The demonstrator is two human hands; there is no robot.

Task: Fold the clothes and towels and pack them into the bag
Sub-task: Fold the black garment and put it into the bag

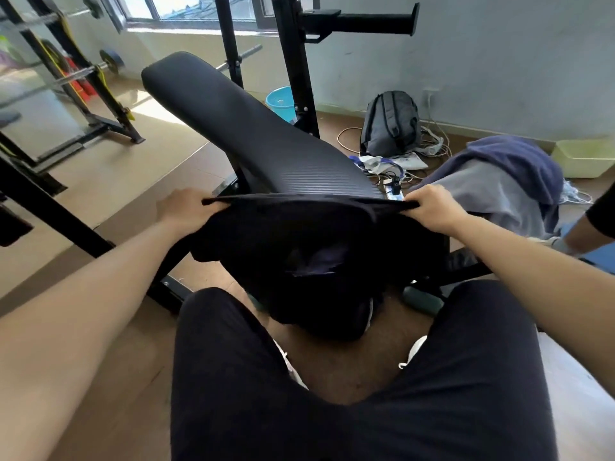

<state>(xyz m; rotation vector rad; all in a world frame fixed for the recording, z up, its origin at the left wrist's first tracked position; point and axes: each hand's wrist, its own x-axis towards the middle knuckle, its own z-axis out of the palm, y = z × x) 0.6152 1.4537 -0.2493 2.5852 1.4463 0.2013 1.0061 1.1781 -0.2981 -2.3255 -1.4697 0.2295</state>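
Note:
A black garment [309,247] hangs spread out in front of me, above my knees. My left hand [188,207] grips its upper left edge and my right hand [432,207] grips its upper right edge, so the top edge is stretched taut between them. The lower part sags in loose folds toward the floor. To the right lies a pile of clothes [499,184], a dark blue piece on top of a grey one. A dark grey backpack [391,123] leans against the far wall.
A black padded gym bench [239,124] slopes up just behind the garment, with a black rack [299,61] behind it. Cables and a power strip [392,189] lie on the floor. A blue bucket [281,101], a green tub [585,158] and another person's arm [592,224] are nearby.

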